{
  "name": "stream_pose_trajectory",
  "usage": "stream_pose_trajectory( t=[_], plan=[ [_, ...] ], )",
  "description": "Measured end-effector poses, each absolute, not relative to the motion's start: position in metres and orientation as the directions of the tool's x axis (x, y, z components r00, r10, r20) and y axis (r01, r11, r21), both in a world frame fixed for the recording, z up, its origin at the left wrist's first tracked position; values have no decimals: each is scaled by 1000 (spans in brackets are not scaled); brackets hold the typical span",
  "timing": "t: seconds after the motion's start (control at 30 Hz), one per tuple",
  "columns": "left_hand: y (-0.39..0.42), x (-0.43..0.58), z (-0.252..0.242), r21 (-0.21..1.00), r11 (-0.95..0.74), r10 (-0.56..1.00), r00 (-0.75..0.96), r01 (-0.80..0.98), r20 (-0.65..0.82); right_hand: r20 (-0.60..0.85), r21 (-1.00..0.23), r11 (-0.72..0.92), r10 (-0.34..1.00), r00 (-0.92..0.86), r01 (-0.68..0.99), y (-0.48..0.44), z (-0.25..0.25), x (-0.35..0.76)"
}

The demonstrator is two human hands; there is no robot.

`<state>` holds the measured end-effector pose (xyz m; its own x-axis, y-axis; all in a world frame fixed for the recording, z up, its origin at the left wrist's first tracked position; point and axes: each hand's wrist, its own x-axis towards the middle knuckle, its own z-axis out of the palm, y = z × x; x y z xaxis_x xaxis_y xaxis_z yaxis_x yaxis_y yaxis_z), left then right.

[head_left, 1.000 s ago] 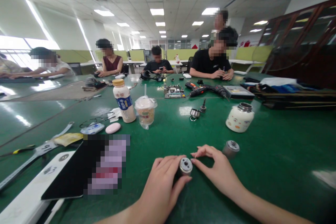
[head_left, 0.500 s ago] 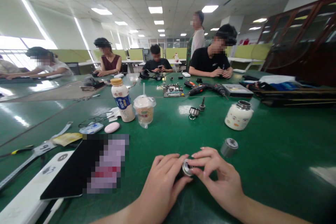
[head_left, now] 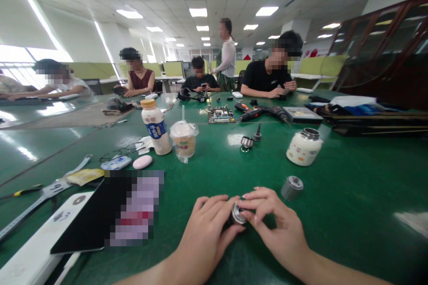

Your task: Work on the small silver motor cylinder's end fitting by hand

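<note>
Both of my hands meet on a small silver metal cylinder (head_left: pixel 237 216) resting on the green table (head_left: pixel 351 196) near its front edge. My left hand (head_left: pixel 205 231) wraps round its left side. My right hand (head_left: pixel 274 225) pinches its top with curled fingertips. Most of the cylinder is hidden by my fingers. A second grey metal cylinder (head_left: pixel 292 187) stands free just beyond my right hand.
A dark tablet (head_left: pixel 100 213) lies at the front left. A white jar (head_left: pixel 303 147), a milk bottle (head_left: pixel 155 127), a lidded cup (head_left: pixel 183 139), a pink case (head_left: pixel 142 162), a circuit board (head_left: pixel 220 115) and a drill (head_left: pixel 262 113) stand farther back. Several people sit along the far edge.
My right hand closed in from beside the cylinder onto its top, and its fingers have shifted slightly. A standing person at the back walked left.
</note>
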<state>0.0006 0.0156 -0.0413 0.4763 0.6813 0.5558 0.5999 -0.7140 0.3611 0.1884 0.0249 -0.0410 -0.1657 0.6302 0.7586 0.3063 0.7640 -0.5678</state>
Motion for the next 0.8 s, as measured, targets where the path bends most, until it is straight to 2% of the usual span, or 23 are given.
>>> stream_pose_trajectory(
  t=[0.17,0.37,0.57,0.8],
  plan=[
    [14,1,-39,361,-709,689,487,605,537,756,-560,771,625,-193,303,23,-41,187],
    [15,0,-43,332,-704,691,497,627,525,726,-675,702,686,37,229,19,-42,193],
    [16,-1,-44,350,-695,703,491,628,514,718,-620,740,669,-193,261,19,-35,202],
    [15,0,-43,333,-707,688,498,624,527,616,-723,636,770,-167,269,21,-34,200]
  ],
)
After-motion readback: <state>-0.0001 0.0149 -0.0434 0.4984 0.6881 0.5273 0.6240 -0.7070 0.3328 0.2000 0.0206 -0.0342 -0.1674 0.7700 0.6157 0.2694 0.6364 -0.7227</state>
